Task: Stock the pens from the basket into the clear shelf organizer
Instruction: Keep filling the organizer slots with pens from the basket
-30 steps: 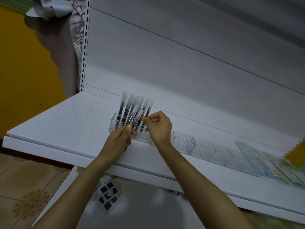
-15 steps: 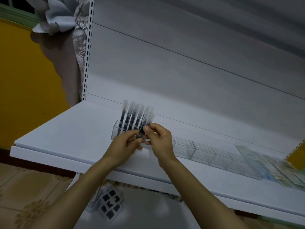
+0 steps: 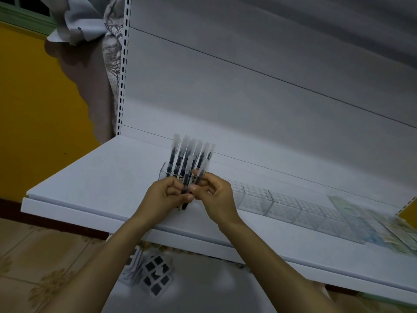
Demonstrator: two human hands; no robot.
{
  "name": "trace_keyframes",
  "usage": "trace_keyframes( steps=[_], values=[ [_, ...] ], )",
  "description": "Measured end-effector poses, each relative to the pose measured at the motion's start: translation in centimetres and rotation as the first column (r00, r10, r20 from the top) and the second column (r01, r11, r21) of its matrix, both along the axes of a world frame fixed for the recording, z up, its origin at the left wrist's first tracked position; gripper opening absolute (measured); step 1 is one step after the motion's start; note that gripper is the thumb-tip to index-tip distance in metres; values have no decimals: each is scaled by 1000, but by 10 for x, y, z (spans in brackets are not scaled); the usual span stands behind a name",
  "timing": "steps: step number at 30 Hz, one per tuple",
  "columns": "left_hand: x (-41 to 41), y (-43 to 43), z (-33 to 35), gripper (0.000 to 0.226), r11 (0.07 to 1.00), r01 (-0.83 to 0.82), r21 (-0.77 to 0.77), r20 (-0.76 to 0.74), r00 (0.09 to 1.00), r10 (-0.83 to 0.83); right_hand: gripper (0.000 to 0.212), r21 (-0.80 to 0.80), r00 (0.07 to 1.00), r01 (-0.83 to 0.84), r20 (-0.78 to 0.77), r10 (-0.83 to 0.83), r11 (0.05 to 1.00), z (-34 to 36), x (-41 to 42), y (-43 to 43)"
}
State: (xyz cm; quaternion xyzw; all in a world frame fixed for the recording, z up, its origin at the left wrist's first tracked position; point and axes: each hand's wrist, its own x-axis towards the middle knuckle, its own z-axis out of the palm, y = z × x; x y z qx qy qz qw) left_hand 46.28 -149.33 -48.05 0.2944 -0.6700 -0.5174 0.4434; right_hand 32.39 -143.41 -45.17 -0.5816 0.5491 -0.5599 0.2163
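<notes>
At the left end of the white shelf [image 3: 94, 190], black clear-capped pens [image 3: 186, 179] are being gripped by the left hand [image 3: 164, 196] and right hand [image 3: 217, 194]; most of the clear plastic organizer [image 3: 284, 205] is being left unfilled.

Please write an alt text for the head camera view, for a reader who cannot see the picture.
Over a white metal shelf, the left hand grips a few black pens with frosted caps and the right hand pinches a single pen. Behind them, similar pens stand at the left end of a long clear plastic organizer.
</notes>
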Motion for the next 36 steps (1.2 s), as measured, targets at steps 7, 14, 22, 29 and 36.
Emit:
trace_keyframes(
  steps=[7, 14, 22, 29, 36],
  values=[
    [0, -5, -5, 28, 997, -55, 46, -68, 996, 58, 19, -175, 940, 272, 257, -223, 946, 37, -16, -5],
    [-7, -3, -9, 15, 999, -40, -1, -13, 999, 40, 23, -158, 915, 395, 157, -372, 905, 48, -25, -23],
    [-5, -3, -8, 12, 994, -78, -76, 25, 996, 80, 20, -74, 887, 420, -178, -426, 905, 20, -26, -38],
    [-6, -3, -9, 4, 999, -33, 42, -97, 995, 37, 15, -88, 859, 438, -253, -445, 895, 8, -24, -43],
    [-7, -7, -11, 9, 999, -33, 13, -72, 997, 34, 10, -43, 857, 449, -263, -443, 893, 3, -24, -45]
  ],
)
